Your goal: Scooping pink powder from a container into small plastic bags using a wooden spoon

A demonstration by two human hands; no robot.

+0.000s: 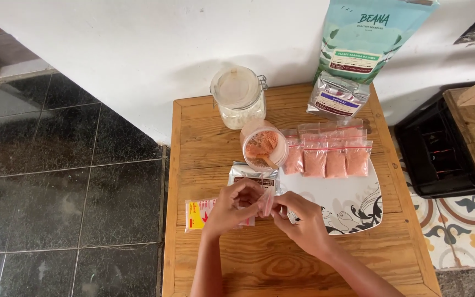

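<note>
Now the left hand (232, 206) and right hand (302, 220) both pinch a small upright bag (266, 203) between them, above the surface (259, 264).

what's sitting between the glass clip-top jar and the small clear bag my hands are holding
In the head view, the open tub of pink powder and a silver foil pouch lie between the glass jar and the small clear bag.
</note>
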